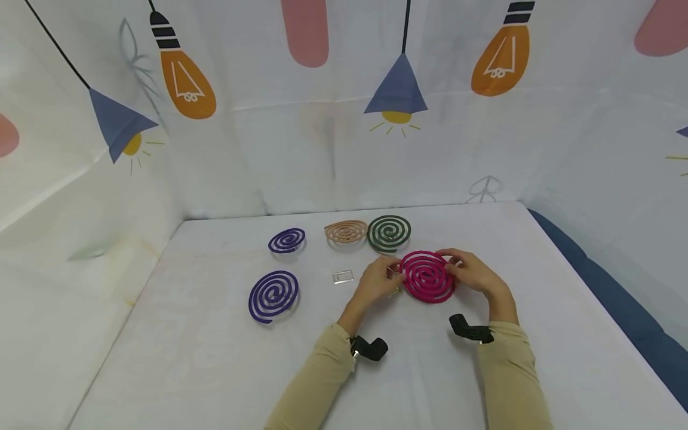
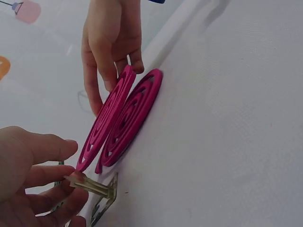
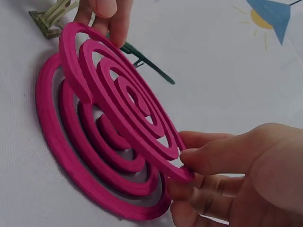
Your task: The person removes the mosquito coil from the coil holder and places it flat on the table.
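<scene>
Over the smooth white worktop [image 1: 215, 370], a flat magenta spiral coil [image 1: 427, 275] tilts above 1 matching magenta coil [image 3: 45, 101]. Left hand [image 1: 378, 280] and right hand [image 1: 475, 276] pinch the upper coil's opposite edges, equally near.

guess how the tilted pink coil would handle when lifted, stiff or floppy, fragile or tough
The tilted pink coil looks fairly stiff: pinched at its edge by the right hand, it shows no obvious sag. It may snap, as its narrow strip leaves open gaps. Laid flat, it probably won't roll, being broad and thin like the lower pink coil.
</scene>
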Motion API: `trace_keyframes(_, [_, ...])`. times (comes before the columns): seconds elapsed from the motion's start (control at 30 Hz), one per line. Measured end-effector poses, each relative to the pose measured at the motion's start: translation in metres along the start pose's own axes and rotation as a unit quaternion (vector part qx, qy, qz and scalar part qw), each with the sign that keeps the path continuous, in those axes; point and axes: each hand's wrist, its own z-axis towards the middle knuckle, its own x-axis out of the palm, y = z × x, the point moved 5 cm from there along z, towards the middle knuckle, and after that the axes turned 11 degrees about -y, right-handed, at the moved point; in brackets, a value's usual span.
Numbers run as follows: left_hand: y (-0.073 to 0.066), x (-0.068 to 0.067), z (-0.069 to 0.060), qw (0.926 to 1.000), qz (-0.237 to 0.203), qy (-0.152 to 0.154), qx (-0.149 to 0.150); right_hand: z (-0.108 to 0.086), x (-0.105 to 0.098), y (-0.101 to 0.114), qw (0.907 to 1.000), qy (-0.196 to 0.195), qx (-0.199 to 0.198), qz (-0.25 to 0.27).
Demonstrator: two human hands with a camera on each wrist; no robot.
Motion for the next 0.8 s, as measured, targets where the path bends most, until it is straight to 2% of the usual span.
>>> trace_keyframes(0.23, [-0.001,0.006,-0.002,0.9994,0.034,0.01,-0.002,0.002,0.0,-0.006,0.9995,-0.014,-0.019,-0.02])
trace_keyframes(0.47, [-0.001,0.006,-0.003,0.9978,0.064,0.018,0.002,0.004,0.003,-0.009,0.9989,-0.023,-0.019,-0.036])
trace_keyframes(0.67, [-0.003,0.003,-0.004,0.9967,0.079,0.017,0.006,0.004,0.0,-0.009,0.9957,-0.053,-0.006,-0.075])
trace_keyframes(0.8, [-0.005,-0.004,-0.005,0.9979,0.061,0.004,0.02,0.006,0.001,0.0,0.9933,-0.09,-0.005,-0.072])
